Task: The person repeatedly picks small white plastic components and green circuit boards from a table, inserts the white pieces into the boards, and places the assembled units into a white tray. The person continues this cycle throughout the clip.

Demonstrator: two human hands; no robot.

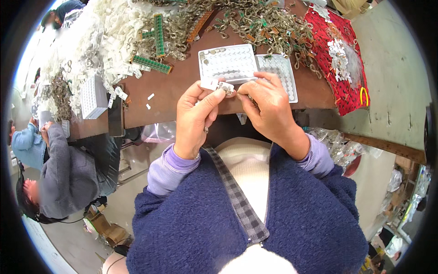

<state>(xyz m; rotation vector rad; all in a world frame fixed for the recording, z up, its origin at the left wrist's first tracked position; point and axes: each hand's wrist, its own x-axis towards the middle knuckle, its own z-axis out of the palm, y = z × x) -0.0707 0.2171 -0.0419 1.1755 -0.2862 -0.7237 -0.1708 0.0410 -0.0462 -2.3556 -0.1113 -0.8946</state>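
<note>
In front of me, above the table's near edge, my left hand (195, 114) pinches a small white plastic casing (225, 87) between thumb and fingers. A metallic part shows inside the casing. My right hand (273, 106) is closed at its right end, thumb and index finger pressed together; what they hold, if anything, is too small to make out. Just beyond my hands sits a white tray (200, 68) with rows of round, pale disc-shaped pieces. A second such tray (295, 93) lies partly under it, to the right, and is partly hidden by my right hand.
A large heap of white plastic pieces (105, 41) covers the far left, with green circuit board strips (159, 35) beside it. Tangled metallic parts (269, 27) lie at the back. A red cloth (319, 50) hangs right. Stacked white trays (93, 98) and a seated person (68, 169) are left.
</note>
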